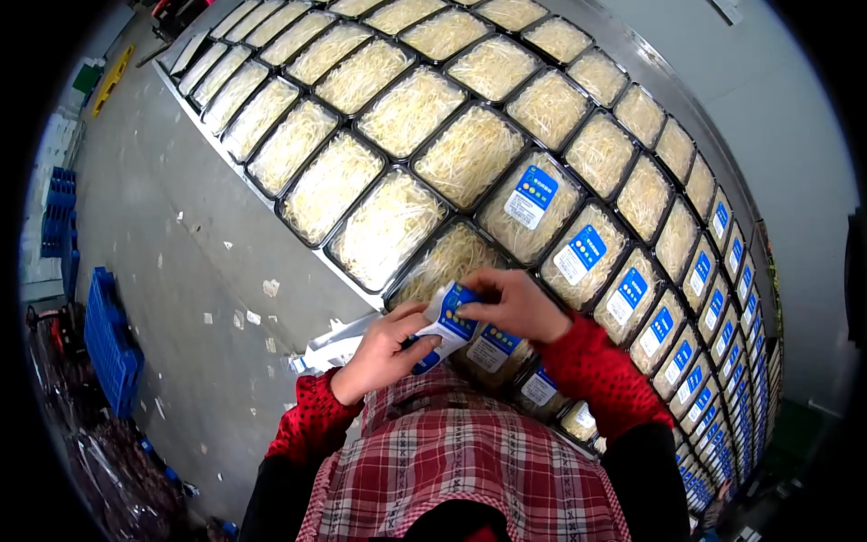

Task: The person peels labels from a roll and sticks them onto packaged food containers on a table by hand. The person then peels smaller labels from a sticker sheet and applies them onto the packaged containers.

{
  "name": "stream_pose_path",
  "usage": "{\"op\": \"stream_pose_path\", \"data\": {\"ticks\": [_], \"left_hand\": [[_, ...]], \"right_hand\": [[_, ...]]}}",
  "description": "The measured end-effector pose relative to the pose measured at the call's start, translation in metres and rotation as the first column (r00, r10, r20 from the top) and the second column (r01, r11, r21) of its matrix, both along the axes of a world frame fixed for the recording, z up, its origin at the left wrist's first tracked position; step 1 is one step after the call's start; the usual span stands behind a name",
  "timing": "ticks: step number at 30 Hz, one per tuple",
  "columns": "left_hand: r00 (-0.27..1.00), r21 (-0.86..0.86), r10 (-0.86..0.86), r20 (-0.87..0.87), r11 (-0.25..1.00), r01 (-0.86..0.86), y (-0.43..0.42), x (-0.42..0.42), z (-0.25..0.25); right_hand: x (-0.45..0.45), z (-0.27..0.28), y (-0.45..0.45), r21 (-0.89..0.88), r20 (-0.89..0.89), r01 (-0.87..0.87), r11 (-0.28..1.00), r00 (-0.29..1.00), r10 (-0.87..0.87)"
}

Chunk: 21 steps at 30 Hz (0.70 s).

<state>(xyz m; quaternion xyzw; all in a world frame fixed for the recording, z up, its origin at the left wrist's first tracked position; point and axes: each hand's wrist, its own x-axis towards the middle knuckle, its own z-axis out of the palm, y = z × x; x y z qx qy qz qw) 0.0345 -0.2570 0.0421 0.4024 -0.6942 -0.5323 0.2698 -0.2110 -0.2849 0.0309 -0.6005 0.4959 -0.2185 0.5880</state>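
My left hand is closed around a strip of blue-and-white labels, held just above the table's near edge. The fingers of my right hand pinch the upper right edge of the same strip. Whether one label is peeled off its backing I cannot tell. Right under my hands lies a black tray of bean sprouts under clear film, its lower part hidden. A tray with a label on its film sits just beyond, and a labelled tray is partly covered by my right forearm.
Rows of sprout trays cover the metal table; those to the right carry labels, those to the far left show bare film. Blue pallets stand on the grey floor at left, where paper scraps lie. A pale wall runs beyond the table.
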Motion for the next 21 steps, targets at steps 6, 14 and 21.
{"op": "stream_pose_path", "data": {"ticks": [6, 14, 21], "left_hand": [[0.997, 0.099, -0.081, 0.012, 0.992, 0.079, 0.013, 0.019, -0.001], [0.954, 0.541, 0.272, 0.126, 0.787, -0.296, 0.069, 0.074, 0.009], [0.993, 0.134, 0.12, 0.004, 0.984, -0.12, 0.044, 0.046, -0.002]], "right_hand": [[0.038, 0.017, 0.034, -0.177, 0.018, 0.003, 0.984, 1.0, 0.0], [0.021, 0.004, -0.041, -0.394, -0.23, 0.101, 0.914, 0.951, -0.205], [0.03, 0.002, -0.024, -0.458, -0.664, -0.134, 0.879, 0.709, -0.238]]}}
